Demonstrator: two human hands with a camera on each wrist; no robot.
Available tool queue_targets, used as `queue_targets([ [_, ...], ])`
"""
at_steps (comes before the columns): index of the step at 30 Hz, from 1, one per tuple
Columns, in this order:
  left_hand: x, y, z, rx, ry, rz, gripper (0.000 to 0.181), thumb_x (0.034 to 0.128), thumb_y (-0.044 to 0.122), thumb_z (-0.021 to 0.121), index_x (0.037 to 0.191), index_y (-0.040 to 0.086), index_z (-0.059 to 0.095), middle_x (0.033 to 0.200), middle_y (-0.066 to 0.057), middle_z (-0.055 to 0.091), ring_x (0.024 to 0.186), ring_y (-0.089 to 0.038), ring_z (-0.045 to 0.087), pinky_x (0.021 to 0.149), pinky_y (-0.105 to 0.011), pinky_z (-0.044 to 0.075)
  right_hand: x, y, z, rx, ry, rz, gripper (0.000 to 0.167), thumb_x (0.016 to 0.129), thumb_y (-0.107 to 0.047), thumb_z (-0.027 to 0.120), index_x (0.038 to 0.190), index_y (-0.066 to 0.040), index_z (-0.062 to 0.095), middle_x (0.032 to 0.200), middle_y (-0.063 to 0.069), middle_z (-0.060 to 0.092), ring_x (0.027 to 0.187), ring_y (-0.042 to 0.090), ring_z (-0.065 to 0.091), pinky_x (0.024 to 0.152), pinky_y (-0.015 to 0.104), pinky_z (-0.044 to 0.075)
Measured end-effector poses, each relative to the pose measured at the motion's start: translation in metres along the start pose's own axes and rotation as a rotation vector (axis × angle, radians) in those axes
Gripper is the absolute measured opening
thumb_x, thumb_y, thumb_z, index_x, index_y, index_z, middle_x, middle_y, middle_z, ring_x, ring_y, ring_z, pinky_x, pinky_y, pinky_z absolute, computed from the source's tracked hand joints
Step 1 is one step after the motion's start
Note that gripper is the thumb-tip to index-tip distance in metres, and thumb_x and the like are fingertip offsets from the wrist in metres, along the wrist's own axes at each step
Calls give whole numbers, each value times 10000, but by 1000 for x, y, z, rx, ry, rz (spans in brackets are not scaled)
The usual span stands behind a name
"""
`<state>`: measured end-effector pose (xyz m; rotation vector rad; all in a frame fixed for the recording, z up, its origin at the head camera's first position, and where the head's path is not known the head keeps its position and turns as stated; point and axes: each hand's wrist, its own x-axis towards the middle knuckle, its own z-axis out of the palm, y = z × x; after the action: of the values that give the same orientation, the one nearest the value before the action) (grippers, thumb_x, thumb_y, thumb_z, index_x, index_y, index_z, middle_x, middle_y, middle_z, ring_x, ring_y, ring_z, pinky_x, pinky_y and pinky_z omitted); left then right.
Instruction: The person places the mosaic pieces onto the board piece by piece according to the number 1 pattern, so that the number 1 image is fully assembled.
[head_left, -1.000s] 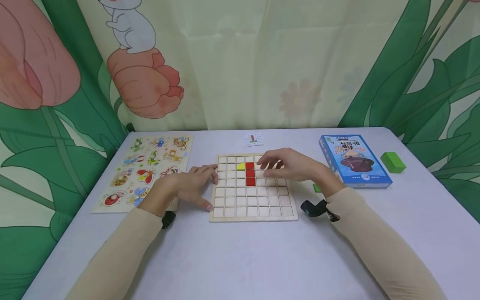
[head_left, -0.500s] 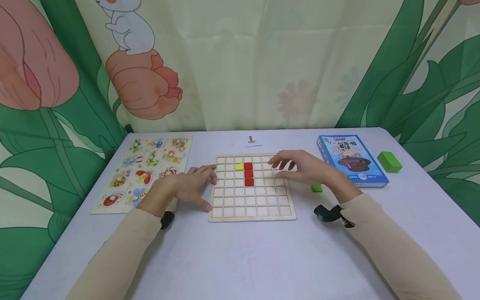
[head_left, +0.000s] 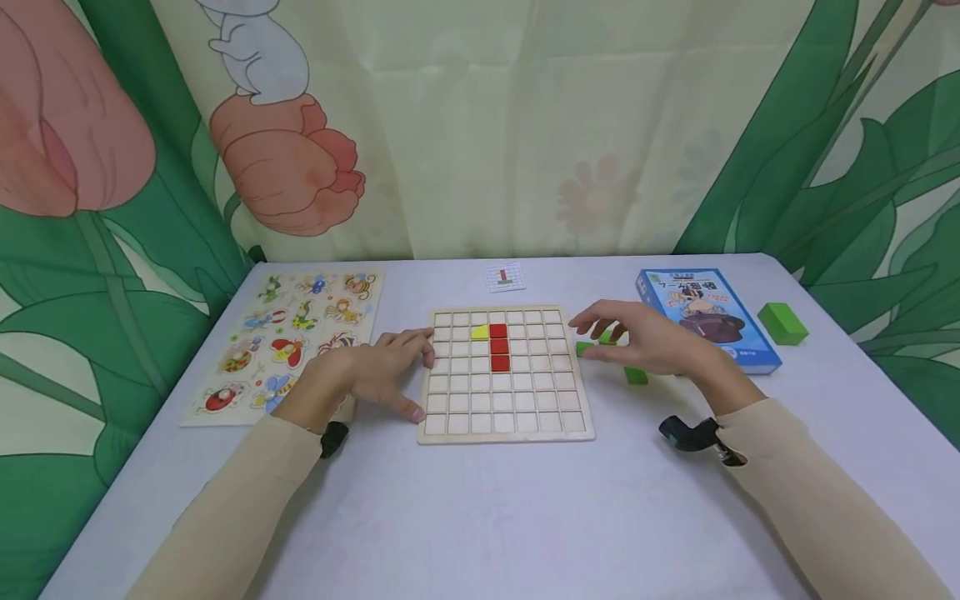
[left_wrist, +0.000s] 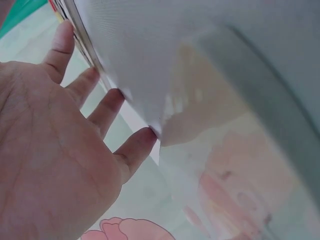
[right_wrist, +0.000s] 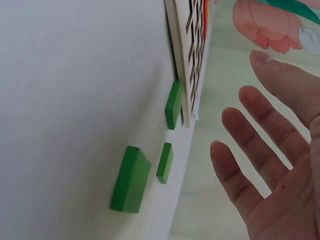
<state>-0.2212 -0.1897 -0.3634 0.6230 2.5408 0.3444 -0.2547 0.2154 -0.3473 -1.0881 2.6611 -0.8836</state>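
A wooden grid board (head_left: 525, 402) lies flat on the table, carrying a column of red pieces (head_left: 498, 347) with a yellow piece (head_left: 480, 332) left of the top one. The left hand (head_left: 382, 371) touches the board's left edge with spread fingers. Past the board's right edge hovers the right hand (head_left: 637, 337), fingers apart and holding nothing. Green pieces lie beneath and beside it: one (right_wrist: 173, 105) against the board's edge, a small one (right_wrist: 165, 163) and a thicker one (right_wrist: 130, 181) in the right wrist view. Another green piece (head_left: 636, 376) shows below the hand in the head view.
A sheet of insect pictures (head_left: 247, 360) lies at the left, partly under the left forearm. Behind the board is a small pattern card (head_left: 505, 277). A blue box (head_left: 708, 310) and a green block (head_left: 782, 323) stand at the right. A printed curtain (head_left: 480, 125) hangs behind.
The right hand has moved right, from above the board to beyond its right edge, uncovering grid cells and green pieces. The left hand stays at the board's left edge.
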Motion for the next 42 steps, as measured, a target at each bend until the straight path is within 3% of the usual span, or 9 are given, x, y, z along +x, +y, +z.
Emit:
queue_targets([
  [6,3,2,0,-21,17,34,674,790,551,850,1221,258,423,1728,-67,66,1494,-401,239,1083,-628,366,-14,9,-2,-27,8,8,395,936,-192,776,1295,-99,642,1197,27,708,1062,252,652,873,474,553],
  [15,-1,1,0,-11,13,11,674,777,554,858,1210,274,424,1730,-43,62,1492,-384,248,1074,-637,366,-27,14,-1,3,3,49,427,925,-209,791,1303,-86,634,1289,70,673,1108,271,643,902,492,550],
  [23,-2,3,-5,3,-6,3,667,792,549,850,1218,255,429,1727,-60,68,1496,-383,241,1073,-610,379,-39,20,-6,25,-13,113,449,897,-170,817,1300,-101,631,1316,78,657,1141,279,644,889,430,574],
  [34,-5,6,-6,16,-21,-6,657,798,525,855,1210,239,431,1725,-87,71,1488,-398,248,1072,-590,387,-55,24,-3,-52,-12,136,509,863,-140,843,1322,-100,628,1254,37,680,1137,243,644,937,461,552],
  [42,-4,5,-5,14,-23,-10,663,792,537,855,1204,242,427,1726,-86,64,1499,-396,231,1084,-599,380,-56,28,-1,-50,-33,135,505,848,-43,832,1309,-102,633,1201,24,682,1052,203,672,882,361,577],
])
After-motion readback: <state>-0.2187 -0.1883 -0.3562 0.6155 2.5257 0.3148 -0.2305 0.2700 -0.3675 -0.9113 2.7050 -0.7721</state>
